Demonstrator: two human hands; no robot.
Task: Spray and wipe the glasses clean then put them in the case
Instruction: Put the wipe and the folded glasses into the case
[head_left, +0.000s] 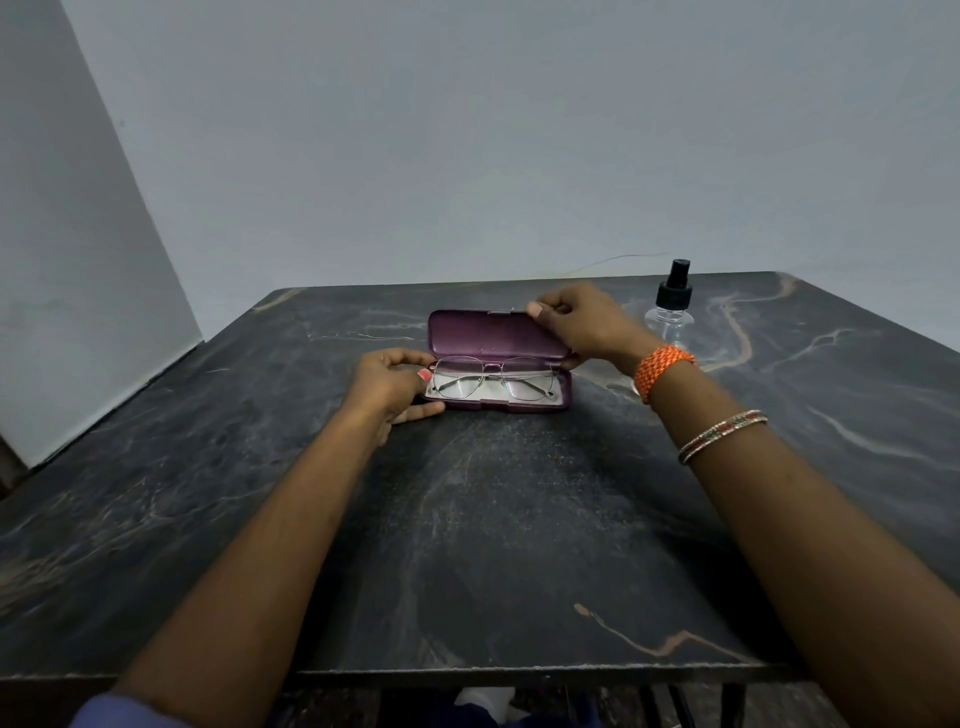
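Behind the open case, spray bottle, marble table

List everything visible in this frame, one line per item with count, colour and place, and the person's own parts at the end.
glasses case: 1, purple, open at the middle of the table, lid raised at the far side.
glasses: 1 pair, thin metal frame with clear lenses, folded, lying in the tray of the case.
spray bottle: 1, clear body with black spray top, upright on the table, right of the case.
table: 1, dark marble-look top with pale and orange veins.
wall: pale grey-blue, behind the table.
thread wristband: 1, orange, on the right wrist.
bangles: beaded, silver with red and green, on the right forearm.
left hand: holds the left end of the case tray.
right hand: grips the right end of the lid.
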